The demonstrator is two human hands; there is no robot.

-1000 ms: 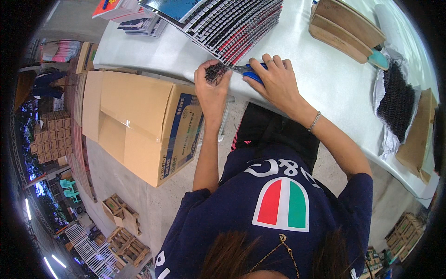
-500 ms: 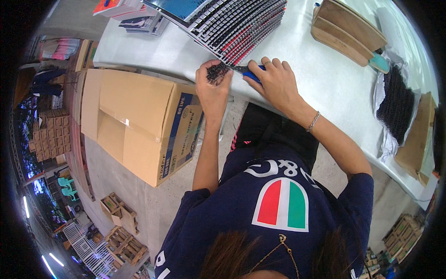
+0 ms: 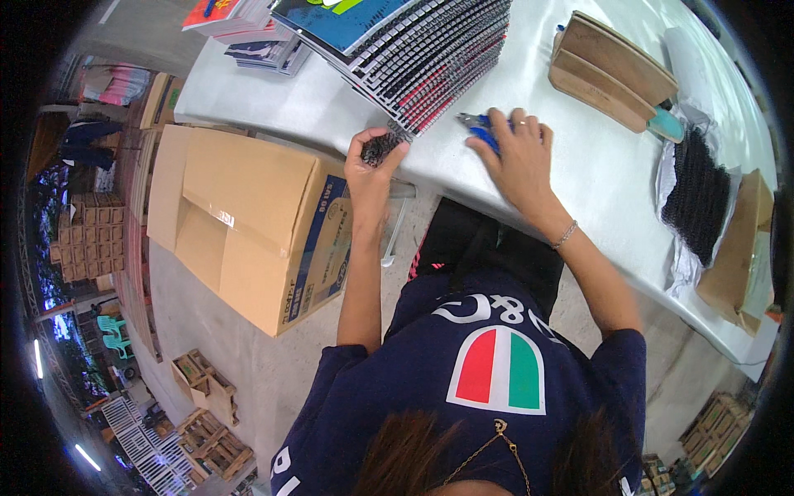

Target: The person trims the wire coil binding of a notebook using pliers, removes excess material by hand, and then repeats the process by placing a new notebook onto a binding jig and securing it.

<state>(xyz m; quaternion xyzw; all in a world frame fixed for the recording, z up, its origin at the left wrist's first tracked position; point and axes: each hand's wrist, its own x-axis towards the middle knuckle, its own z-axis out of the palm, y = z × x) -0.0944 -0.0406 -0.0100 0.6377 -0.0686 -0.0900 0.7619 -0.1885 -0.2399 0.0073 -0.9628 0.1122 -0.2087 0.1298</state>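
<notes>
My left hand (image 3: 372, 169) is closed, thumb and fingers pinching a dark tangle of thin coil ends (image 3: 382, 149) against the near corner of a spiral notebook stack (image 3: 451, 62). The stack lies on the white table, its rows of wire binding facing right. To the right of that corner, my right hand (image 3: 523, 169) is low over the table with blue-handled pliers (image 3: 482, 132) between thumb and fingers. The plier jaws point left and away from me. Part of the handles is hidden under the fingers.
A large cardboard box (image 3: 240, 215) stands left of my left arm, beside the table edge. More booklets (image 3: 269, 54) lie at the far left. A wooden holder (image 3: 612, 70), a heap of black coils (image 3: 699, 194) and an open carton (image 3: 736, 264) are on the right.
My right hand and the pliers have moved right, away from the notebook corner. My left hand has shifted slightly nearer to me and still pinches the coil ends.
</notes>
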